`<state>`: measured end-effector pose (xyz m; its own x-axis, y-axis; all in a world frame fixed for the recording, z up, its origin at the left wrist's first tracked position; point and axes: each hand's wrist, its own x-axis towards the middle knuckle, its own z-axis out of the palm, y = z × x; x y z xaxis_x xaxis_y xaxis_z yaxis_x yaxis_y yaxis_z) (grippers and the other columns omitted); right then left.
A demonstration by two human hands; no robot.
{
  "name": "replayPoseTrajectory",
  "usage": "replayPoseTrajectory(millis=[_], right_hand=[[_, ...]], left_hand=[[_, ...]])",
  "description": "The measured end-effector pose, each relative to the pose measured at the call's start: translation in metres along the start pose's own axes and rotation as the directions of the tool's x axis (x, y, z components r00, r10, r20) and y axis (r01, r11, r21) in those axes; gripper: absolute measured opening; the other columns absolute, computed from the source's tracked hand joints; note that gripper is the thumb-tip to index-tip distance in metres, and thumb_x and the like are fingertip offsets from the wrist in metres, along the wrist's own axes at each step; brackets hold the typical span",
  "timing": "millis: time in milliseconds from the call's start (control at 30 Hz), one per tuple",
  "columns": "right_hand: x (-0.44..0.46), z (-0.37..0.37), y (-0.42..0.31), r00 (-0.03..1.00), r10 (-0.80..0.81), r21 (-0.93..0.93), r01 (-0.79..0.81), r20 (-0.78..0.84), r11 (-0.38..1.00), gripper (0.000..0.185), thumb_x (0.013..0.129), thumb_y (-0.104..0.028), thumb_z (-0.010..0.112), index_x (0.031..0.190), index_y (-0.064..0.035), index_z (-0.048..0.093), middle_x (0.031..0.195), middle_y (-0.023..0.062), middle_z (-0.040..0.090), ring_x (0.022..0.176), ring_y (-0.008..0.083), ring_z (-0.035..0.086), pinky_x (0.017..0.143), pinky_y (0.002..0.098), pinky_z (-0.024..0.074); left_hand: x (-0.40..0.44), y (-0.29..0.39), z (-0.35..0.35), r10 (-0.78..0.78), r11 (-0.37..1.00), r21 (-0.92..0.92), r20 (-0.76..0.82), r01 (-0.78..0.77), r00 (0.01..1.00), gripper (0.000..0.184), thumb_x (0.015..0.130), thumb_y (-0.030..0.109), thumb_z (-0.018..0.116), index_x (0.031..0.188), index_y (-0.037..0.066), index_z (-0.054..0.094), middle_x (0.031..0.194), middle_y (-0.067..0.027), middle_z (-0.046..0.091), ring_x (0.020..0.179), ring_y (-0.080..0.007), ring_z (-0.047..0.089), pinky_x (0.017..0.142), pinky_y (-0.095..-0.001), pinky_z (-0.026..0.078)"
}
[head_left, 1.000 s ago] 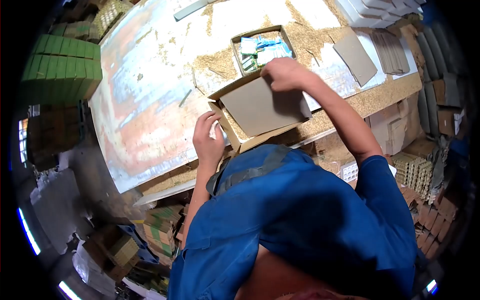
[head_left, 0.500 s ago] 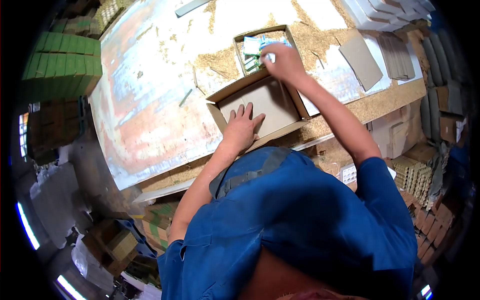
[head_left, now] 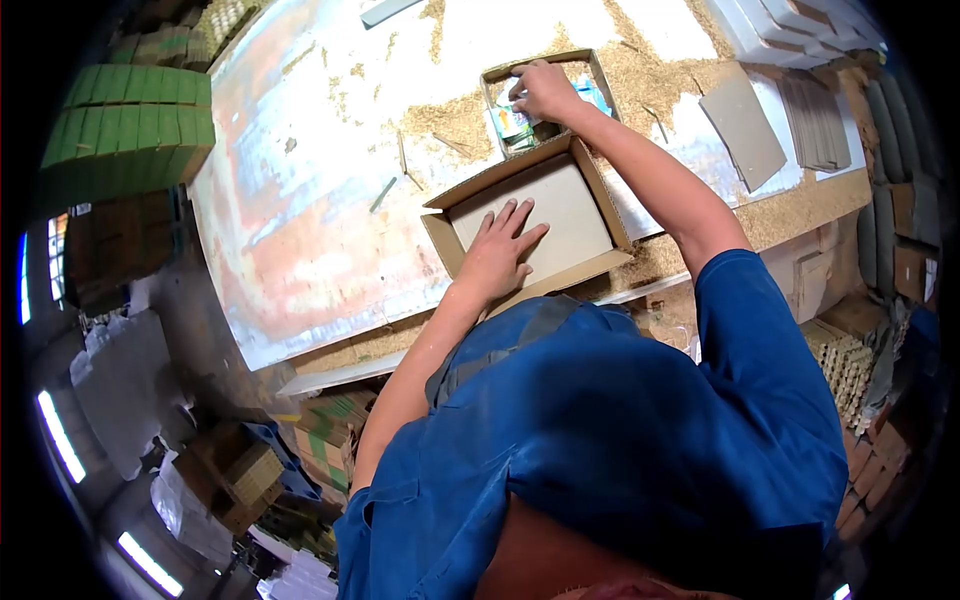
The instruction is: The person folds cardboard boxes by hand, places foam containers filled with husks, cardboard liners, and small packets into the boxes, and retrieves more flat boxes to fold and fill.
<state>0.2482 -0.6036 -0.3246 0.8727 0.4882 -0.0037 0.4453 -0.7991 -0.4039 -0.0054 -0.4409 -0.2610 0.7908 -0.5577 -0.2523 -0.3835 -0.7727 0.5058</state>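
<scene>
An open cardboard box [head_left: 608, 262] lies at the table's near edge, with a grey-brown cardboard sheet [head_left: 570, 215] flat inside it. My left hand [head_left: 497, 248] rests on that sheet, fingers spread. Just beyond stands a smaller open box [head_left: 608, 75] holding blue, white and green packets [head_left: 513, 122]. My right hand [head_left: 547, 93] reaches into this smaller box with its fingers bent down at the packets. Whether the fingers have hold of a packet is hidden.
On the table [head_left: 290, 270] are scattered sawdust and thin strips. To the right lie a loose cardboard sheet [head_left: 742, 128] and a stack of sheets [head_left: 812, 122]. White blocks [head_left: 775, 30] stand at the back right, green-banded stacks [head_left: 135, 125] at the left.
The sheet held by my right hand has gone down flat into the larger box. My left hand moved from the box's side onto it. My right hand moved away to the smaller box.
</scene>
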Motion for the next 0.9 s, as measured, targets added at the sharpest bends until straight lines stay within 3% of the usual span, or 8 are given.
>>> replayPoseTrajectory(millis=[33, 233, 533, 733, 767, 800, 867, 900], right_hand=[[-0.004, 0.001, 0.001, 1.000, -0.014, -0.017, 0.014, 0.013, 1.000, 0.020, 0.075, -0.026, 0.080, 0.094, -0.0188, 0.079, 0.128, 0.0051, 0.063, 0.125, 0.0282, 0.050, 0.105, 0.0452, 0.0357], [-0.017, -0.001, 0.011, 0.963, -0.264, -0.146, 0.253, -0.061, 0.956, 0.013, 0.081, -0.026, 0.076, 0.092, -0.0185, 0.079, 0.125, 0.0022, 0.062, 0.126, 0.0263, 0.048, 0.102, 0.0450, 0.0369], [-0.032, 0.010, 0.021, 0.956, -0.235, -0.016, 0.236, -0.175, 0.972, 0.030, 0.069, -0.032, 0.085, 0.094, -0.0178, 0.077, 0.134, 0.0045, 0.056, 0.130, 0.0268, 0.045, 0.108, 0.0433, 0.0361], [-0.036, 0.002, 0.015, 0.989, -0.072, 0.062, 0.081, -0.130, 0.995, 0.018, 0.069, -0.027, 0.085, 0.081, -0.0151, 0.078, 0.133, 0.0039, 0.057, 0.131, 0.0255, 0.044, 0.108, 0.0403, 0.0364], [-0.038, 0.000, 0.016, 0.966, -0.074, 0.089, 0.099, -0.248, 0.991, 0.016, 0.071, -0.024, 0.084, 0.079, -0.0128, 0.078, 0.131, 0.0053, 0.060, 0.122, 0.0250, 0.053, 0.103, 0.0390, 0.0424], [-0.040, -0.002, 0.016, 0.966, -0.076, 0.089, 0.101, -0.248, 0.991, 0.016, 0.071, -0.024, 0.084, 0.079, -0.0128, 0.078, 0.131, 0.0053, 0.060, 0.122, 0.0250, 0.053, 0.103, 0.0390, 0.0424], [-0.042, -0.009, 0.018, 0.968, 0.098, 0.430, 0.010, -0.230, 0.903, 0.019, 0.073, -0.023, 0.083, 0.086, -0.0099, 0.078, 0.118, 0.0084, 0.069, 0.102, 0.0231, 0.065, 0.091, 0.0357, 0.0517], [-0.047, -0.017, 0.016, 0.961, 0.233, 0.589, -0.101, -0.152, 0.802, 0.022, 0.076, -0.022, 0.082, 0.092, -0.0072, 0.078, 0.102, 0.0109, 0.074, 0.083, 0.0203, 0.070, 0.079, 0.0317, 0.0560]], left_hand=[[0.002, 0.000, 0.000, -0.009, 1.000, -0.006, -0.011, 0.009, 1.000, 0.069, 0.074, 0.014, 0.074, 0.139, 0.019, 0.052, 0.156, -0.0133, 0.030, 0.144, -0.0374, 0.027, 0.117, -0.0535, 0.026], [0.003, 0.000, -0.003, -0.017, 1.000, 0.010, 0.017, 0.017, 1.000, 0.068, 0.076, 0.015, 0.076, 0.140, 0.020, 0.052, 0.157, -0.0118, 0.028, 0.146, -0.0348, 0.025, 0.118, -0.0529, 0.026], [0.001, 0.001, -0.002, -0.027, 0.999, -0.022, 0.001, 0.027, 1.000, 0.067, 0.076, 0.014, 0.074, 0.139, 0.019, 0.053, 0.157, -0.0111, 0.029, 0.146, -0.0353, 0.025, 0.120, -0.0516, 0.021], [-0.001, 0.000, 0.000, -0.031, 0.999, -0.031, -0.001, 0.031, 1.000, 0.066, 0.076, 0.016, 0.075, 0.139, 0.019, 0.053, 0.157, -0.0112, 0.029, 0.146, -0.0354, 0.024, 0.120, -0.0511, 0.021], [-0.001, -0.001, 0.001, -0.032, 0.999, -0.030, -0.003, 0.032, 0.999, 0.066, 0.076, 0.016, 0.075, 0.139, 0.019, 0.053, 0.157, -0.0112, 0.029, 0.146, -0.0354, 0.024, 0.120, -0.0511, 0.021], [-0.002, -0.001, 0.002, -0.031, 0.999, -0.028, -0.001, 0.031, 1.000, 0.067, 0.076, 0.016, 0.075, 0.139, 0.019, 0.053, 0.158, -0.0111, 0.028, 0.146, -0.0354, 0.024, 0.120, -0.0509, 0.021], [-0.003, 0.000, 0.002, -0.030, 0.999, -0.028, 0.001, 0.030, 1.000, 0.067, 0.076, 0.016, 0.075, 0.139, 0.019, 0.053, 0.158, -0.0110, 0.028, 0.146, -0.0354, 0.024, 0.120, -0.0508, 0.021], [-0.003, 0.000, 0.003, -0.026, 0.999, -0.033, -0.014, 0.026, 1.000, 0.066, 0.076, 0.017, 0.075, 0.138, 0.018, 0.054, 0.157, -0.0110, 0.029, 0.146, -0.0355, 0.024, 0.120, -0.0504, 0.021]])
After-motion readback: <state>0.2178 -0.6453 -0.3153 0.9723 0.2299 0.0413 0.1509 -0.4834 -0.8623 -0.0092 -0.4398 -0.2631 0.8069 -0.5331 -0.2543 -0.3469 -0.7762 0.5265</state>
